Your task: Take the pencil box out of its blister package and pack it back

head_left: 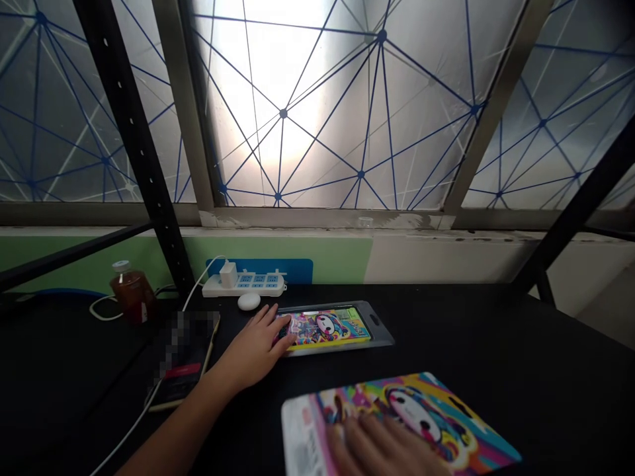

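Note:
A small colourful package with a cartoon face lies in a clear plastic tray on the black table. My left hand rests at its left end, fingers spread, with the thumb and a finger over the package's edge. Nearer to me, a larger colourful sheet or packet with a similar cartoon face lies at the bottom right. My right hand is laid over its lower part, fingers extended and a little blurred; the wrist is out of frame.
A phone with a white cable lies left of my forearm. Behind stand a white power strip, a round white case and a reddish bottle. Black metal posts flank the black table below the window.

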`<move>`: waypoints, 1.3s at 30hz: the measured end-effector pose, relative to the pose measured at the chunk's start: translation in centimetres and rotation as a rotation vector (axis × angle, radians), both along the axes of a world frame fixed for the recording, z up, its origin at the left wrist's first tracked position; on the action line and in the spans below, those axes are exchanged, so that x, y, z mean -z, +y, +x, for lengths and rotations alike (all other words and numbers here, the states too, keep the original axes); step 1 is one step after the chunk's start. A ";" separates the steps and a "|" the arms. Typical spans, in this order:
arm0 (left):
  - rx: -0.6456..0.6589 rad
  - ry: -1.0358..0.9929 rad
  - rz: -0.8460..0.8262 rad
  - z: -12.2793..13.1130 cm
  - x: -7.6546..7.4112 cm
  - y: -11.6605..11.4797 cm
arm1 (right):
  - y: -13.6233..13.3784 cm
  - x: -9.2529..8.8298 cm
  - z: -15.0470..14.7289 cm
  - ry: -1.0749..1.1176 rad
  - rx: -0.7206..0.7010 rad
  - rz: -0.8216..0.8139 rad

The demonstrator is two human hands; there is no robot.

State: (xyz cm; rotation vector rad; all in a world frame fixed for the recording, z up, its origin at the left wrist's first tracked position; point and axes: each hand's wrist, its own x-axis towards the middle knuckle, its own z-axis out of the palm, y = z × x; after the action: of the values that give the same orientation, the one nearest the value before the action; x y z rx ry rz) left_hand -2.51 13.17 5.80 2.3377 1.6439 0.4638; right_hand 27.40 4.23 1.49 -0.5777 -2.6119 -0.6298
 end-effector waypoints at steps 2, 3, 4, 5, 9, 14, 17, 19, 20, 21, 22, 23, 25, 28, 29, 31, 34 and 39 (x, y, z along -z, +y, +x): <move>-0.008 -0.001 0.021 0.2 0.1 0.0 | -0.7 1.3 -3.6 0.074 0.007 0.064; -0.010 0.000 0.029 0.2 0.2 -0.1 | -0.3 1.6 -4.9 0.090 0.004 0.083; -0.010 0.001 0.037 0.3 0.2 -0.1 | 0.4 1.6 -5.9 0.065 0.021 0.055; -0.009 0.003 0.042 0.2 0.3 -0.1 | 1.3 1.2 -6.6 0.029 0.034 -0.003; -0.004 0.014 0.050 0.1 0.5 0.0 | 5.4 -1.4 -7.2 -0.026 0.055 -0.283; 0.011 0.028 0.029 0.1 0.2 0.0 | 5.9 -3.2 -6.7 0.004 0.097 -0.530; 0.013 0.042 0.018 0.1 -0.1 -0.1 | 5.3 -3.7 -6.2 0.025 0.084 -0.601; 0.007 0.054 0.024 0.1 -0.2 -0.1 | 5.7 -4.2 -5.6 0.101 0.057 -0.584; 0.003 0.060 0.030 0.1 -0.3 -0.1 | 6.3 -4.6 -5.1 0.154 0.056 -0.554; -0.002 0.066 0.037 0.2 -0.4 -0.1 | 7.1 -4.9 -4.6 0.203 0.081 -0.521; -0.005 0.072 0.045 0.2 -0.5 -0.2 | 8.0 -5.2 -3.9 0.244 0.126 -0.491; -0.008 0.076 0.052 0.3 -0.6 -0.2 | 9.1 -5.5 -3.3 0.272 0.183 -0.473; -0.010 0.083 0.062 0.4 -0.7 -0.3 | 11.4 -5.8 -2.0 0.286 0.297 -0.483; -0.006 0.083 0.071 0.6 -0.9 -0.5 | 14.0 -5.7 -0.4 0.255 0.364 -0.545; -0.003 0.082 0.074 0.6 -0.9 -0.5 | 14.6 -5.6 0.0 0.241 0.372 -0.566; 0.005 0.075 0.081 0.6 -0.8 -0.5 | 15.2 -5.3 0.5 0.219 0.385 -0.600; 0.012 0.059 0.094 0.5 -0.6 -0.5 | 15.6 -5.1 0.7 0.198 0.409 -0.634; 0.018 0.034 0.111 0.3 -0.1 -0.3 | 16.1 -5.3 0.6 0.165 0.441 -0.686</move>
State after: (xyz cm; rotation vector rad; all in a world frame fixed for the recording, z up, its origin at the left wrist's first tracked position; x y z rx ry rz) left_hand -2.22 12.86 5.94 2.4503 1.6510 0.5272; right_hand 27.98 20.37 6.77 -1.3637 -2.5114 0.2307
